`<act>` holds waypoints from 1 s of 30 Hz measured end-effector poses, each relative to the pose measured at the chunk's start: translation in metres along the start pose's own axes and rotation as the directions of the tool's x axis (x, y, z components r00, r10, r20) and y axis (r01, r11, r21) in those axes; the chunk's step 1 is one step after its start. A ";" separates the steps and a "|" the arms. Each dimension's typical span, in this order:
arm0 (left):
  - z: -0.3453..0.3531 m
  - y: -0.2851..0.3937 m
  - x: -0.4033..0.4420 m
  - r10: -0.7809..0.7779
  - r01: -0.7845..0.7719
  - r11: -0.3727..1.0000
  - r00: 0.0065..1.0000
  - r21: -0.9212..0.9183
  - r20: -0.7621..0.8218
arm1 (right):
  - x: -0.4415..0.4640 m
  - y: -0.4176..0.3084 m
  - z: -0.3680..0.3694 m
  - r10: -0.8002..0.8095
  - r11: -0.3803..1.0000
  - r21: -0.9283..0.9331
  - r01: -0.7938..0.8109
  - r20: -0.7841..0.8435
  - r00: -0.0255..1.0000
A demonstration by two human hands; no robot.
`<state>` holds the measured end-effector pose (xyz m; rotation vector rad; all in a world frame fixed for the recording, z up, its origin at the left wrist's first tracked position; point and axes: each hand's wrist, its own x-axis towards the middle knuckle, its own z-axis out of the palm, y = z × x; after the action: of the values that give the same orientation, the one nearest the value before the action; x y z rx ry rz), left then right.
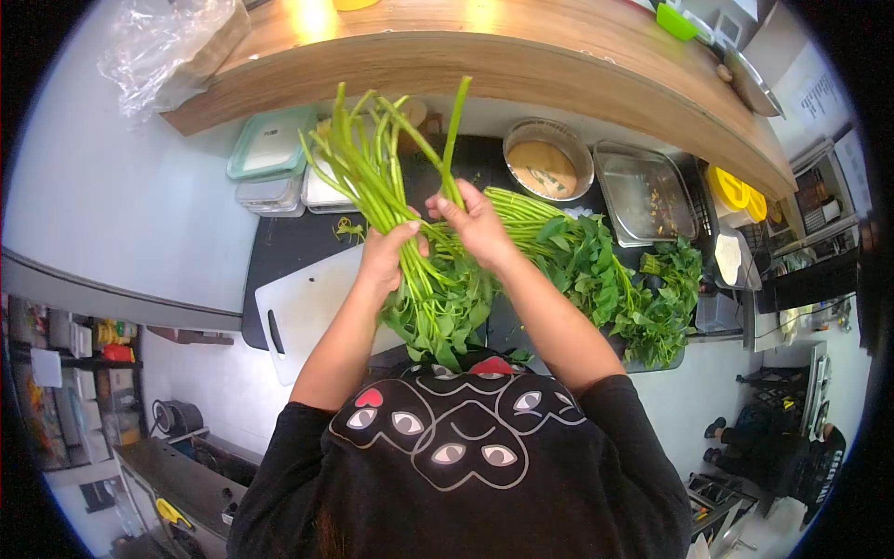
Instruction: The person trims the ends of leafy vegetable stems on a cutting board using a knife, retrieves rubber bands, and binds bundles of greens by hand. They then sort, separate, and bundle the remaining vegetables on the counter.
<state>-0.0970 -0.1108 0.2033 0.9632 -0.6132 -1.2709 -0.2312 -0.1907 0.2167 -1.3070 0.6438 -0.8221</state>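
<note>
My left hand [389, 253] is wrapped round a bunch of leafy green stems [377, 182], the bare stalks pointing up and away, the leaves [438, 312] hanging down near my chest. Beside it, my right hand [473, 224] grips a thick green stem [453, 130] that stands nearly upright. To the right, a larger pile of the same leafy greens [596, 270] lies on the dark counter [270, 238]. Under my left forearm is a white cutting board [307, 298] with a dark handle slot, partly covered by the arm and leaves.
A round metal pan [549, 158] and a clear rectangular tray [645, 196] holding scraps stand at the back. Lidded containers [272, 144] sit at the back left. A wooden shelf [466, 56] overhangs the counter. Another person [778, 461] is at the far lower right.
</note>
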 end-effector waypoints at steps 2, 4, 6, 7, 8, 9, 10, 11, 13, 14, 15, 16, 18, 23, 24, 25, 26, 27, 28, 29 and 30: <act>-0.004 0.003 -0.002 0.008 -0.007 0.998 1.000 -0.057 0.014 | 0.004 -0.005 -0.009 -0.027 0.993 -0.120 0.022 -0.040 0.999; -0.005 0.010 -0.007 0.042 -0.042 0.996 0.999 -0.074 0.008 | 0.006 -0.014 -0.023 -0.025 0.962 -0.273 0.007 -0.063 0.998; -0.021 0.009 -0.006 0.082 -0.080 0.996 0.996 -0.040 0.037 | 0.008 -0.012 -0.042 -0.326 0.721 -0.670 0.177 -0.103 0.940; -0.025 0.012 -0.008 0.084 -0.084 0.996 0.996 -0.032 0.014 | 0.008 -0.011 -0.054 -0.557 0.430 -0.854 0.292 0.004 0.831; -0.031 0.015 -0.008 0.102 -0.102 0.995 0.995 0.000 -0.013 | 0.008 -0.011 -0.067 -0.597 0.384 -0.874 0.297 0.010 0.802; -0.039 0.017 -0.007 0.118 -0.117 0.993 0.992 0.034 -0.041 | 0.005 -0.017 -0.074 -0.633 0.339 -0.892 0.299 0.019 0.774; -0.044 0.021 -0.006 0.137 -0.133 0.989 0.988 0.069 -0.071 | 0.002 -0.022 -0.077 -0.546 0.418 -0.884 0.207 -0.063 0.835; -0.048 0.024 -0.006 0.171 -0.161 0.982 0.981 0.101 -0.095 | -0.001 -0.027 -0.080 -0.450 0.486 -0.867 0.110 -0.140 0.882; -0.049 0.026 -0.004 0.166 -0.164 0.986 0.977 0.024 -0.133 | -0.003 -0.023 -0.079 -0.270 0.691 -0.722 0.014 -0.240 0.933; -0.049 0.028 -0.004 0.163 -0.167 0.986 0.975 -0.016 -0.150 | -0.006 -0.021 -0.075 -0.156 0.784 -0.621 0.000 -0.196 0.968; -0.045 0.029 -0.003 0.140 -0.147 0.988 0.978 -0.035 -0.154 | -0.010 -0.020 -0.063 -0.046 0.860 -0.510 -0.030 -0.136 0.990; -0.040 0.028 -0.003 0.124 -0.131 0.991 0.982 -0.039 -0.142 | -0.014 -0.019 -0.051 0.057 0.917 -0.393 -0.076 -0.060 0.997; -0.028 0.026 0.000 0.095 -0.101 0.994 0.988 -0.044 -0.118 | -0.015 -0.004 -0.029 0.120 0.935 -0.338 -0.109 0.010 0.993; -0.011 0.014 0.009 0.135 -0.153 0.976 0.983 -0.152 -0.122 | -0.023 0.002 0.002 0.222 0.914 -0.368 -0.171 0.103 0.969; -0.011 0.014 0.009 0.147 -0.163 0.974 0.983 -0.159 -0.110 | -0.023 0.003 0.003 0.242 0.904 -0.387 -0.179 0.122 0.963; -0.011 0.014 0.010 0.159 -0.174 0.971 0.982 -0.166 -0.099 | -0.022 0.006 0.001 0.130 0.911 -0.407 -0.070 0.122 0.984; -0.011 0.013 0.011 0.170 -0.183 0.968 0.982 -0.173 -0.087 | -0.021 0.012 -0.002 0.016 0.905 -0.425 0.038 0.123 0.992; -0.007 0.019 0.008 0.143 -0.158 0.973 0.985 -0.168 -0.093 | -0.021 0.010 -0.002 -0.098 0.885 -0.442 0.145 0.126 0.987; -0.007 0.019 0.008 0.141 -0.155 0.974 0.986 -0.162 -0.094 | -0.021 0.005 -0.009 0.054 0.925 -0.380 -0.006 0.115 0.992; -0.010 0.020 0.008 0.139 -0.153 0.976 0.986 -0.158 -0.094 | -0.021 -0.004 -0.020 0.205 0.935 -0.316 -0.160 0.115 0.972; -0.013 0.021 0.008 0.136 -0.150 0.977 0.986 -0.153 -0.095 | -0.021 -0.016 -0.029 0.353 0.915 -0.251 -0.314 0.126 0.927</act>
<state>-0.0737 -0.1153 0.2136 0.8206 -0.4981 -1.1276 -0.2687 -0.1913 0.2269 -1.4038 0.8163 -0.3589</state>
